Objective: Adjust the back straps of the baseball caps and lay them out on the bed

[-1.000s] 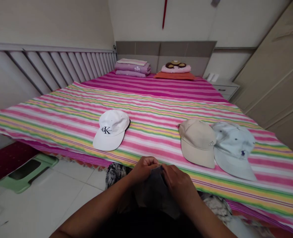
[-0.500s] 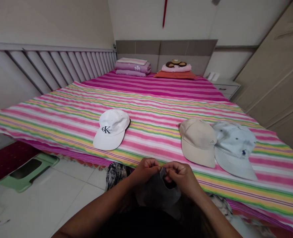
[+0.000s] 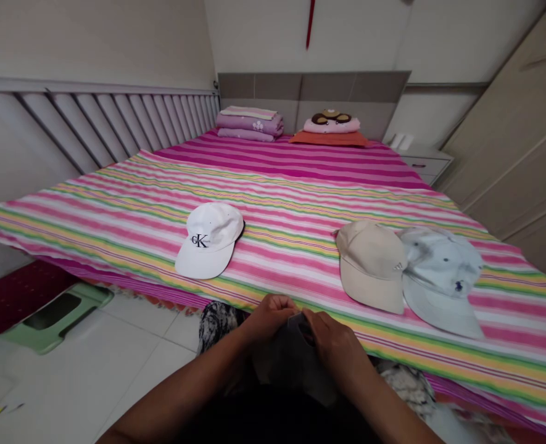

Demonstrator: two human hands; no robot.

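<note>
Over my lap, at the near edge of the bed, a dark grey cap (image 3: 291,354) hangs between my hands, its lower part lost in shadow. My left hand (image 3: 270,316) is closed, pinching the cap's upper edge. Close beside it, my right hand (image 3: 337,342) grips the same edge by a small dark opening; its fingertips are partly hidden. A white cap (image 3: 215,228) with black CK lettering lies on the bed, left of my hands. To the right, a beige cap (image 3: 369,259) lies against a pale blue cap (image 3: 442,271), both brims towards me.
A striped sheet (image 3: 129,203) covers the near part of the bed. Folded purple bedding (image 3: 249,125) and an orange pillow (image 3: 328,139) lie by the headboard (image 3: 277,89). A green stool (image 3: 55,320) stands on the floor at left; a white nightstand (image 3: 427,165) is back right.
My right hand has turned over the cap's edge, its back now more upward and its fingers closer to my left hand. The opening in the cap shows less. The view has shifted slightly.
</note>
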